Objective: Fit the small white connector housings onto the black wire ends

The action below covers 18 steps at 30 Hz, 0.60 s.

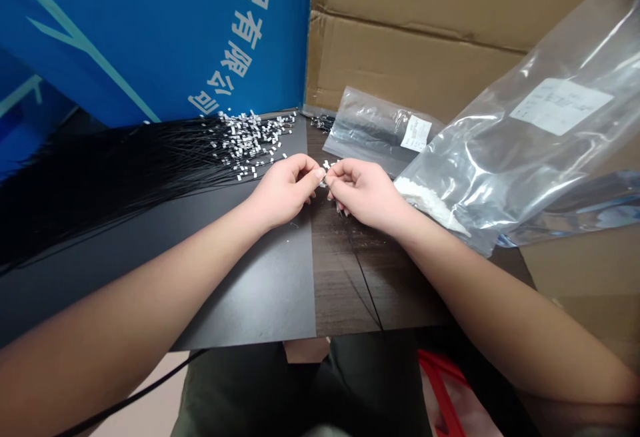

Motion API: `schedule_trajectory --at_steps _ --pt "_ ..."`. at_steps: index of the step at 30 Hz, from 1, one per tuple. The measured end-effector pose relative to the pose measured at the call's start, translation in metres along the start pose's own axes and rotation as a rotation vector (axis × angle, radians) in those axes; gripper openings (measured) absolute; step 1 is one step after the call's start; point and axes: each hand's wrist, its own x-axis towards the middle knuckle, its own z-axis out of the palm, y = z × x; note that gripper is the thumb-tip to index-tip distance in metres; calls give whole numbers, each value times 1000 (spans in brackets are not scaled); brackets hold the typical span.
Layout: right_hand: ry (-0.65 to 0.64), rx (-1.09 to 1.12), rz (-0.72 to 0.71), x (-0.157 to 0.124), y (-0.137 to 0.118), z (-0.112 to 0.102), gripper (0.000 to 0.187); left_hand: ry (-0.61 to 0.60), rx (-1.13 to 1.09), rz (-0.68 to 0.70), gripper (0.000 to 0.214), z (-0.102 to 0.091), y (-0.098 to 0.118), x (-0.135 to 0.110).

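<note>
Thin, flexible black wire (369, 290) trails across brown wood-grain tabletop (337, 290) below my right hand (370, 191); my left hand (284, 190) and right, fingertips pinched together, clasp a tiny piece (325, 179) too small to identify.

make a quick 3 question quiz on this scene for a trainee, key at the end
1. True or false: the left hand and the right hand are close together, thumbs and fingers pinched.
2. Off which picture edge does the bundle of white-tipped black wires run? A) top B) left C) right
3. How many clear plastic bags show a white label?

Key: 1. True; 2. B; 3. Two
</note>
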Motion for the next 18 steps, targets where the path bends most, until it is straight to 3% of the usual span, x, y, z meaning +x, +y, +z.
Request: schedule_trajectory --at_steps 13,15,18 --pt "44 -79 -58 -2 6 3 9 39 -7 -31 17 1 -2 1" --pt "116 -160 -137 -1 3 -1 10 45 -25 -47 19 1 0 1" --pt "352 -302 -392 -4 -16 -10 13 28 -34 -50 20 0 4 -1"
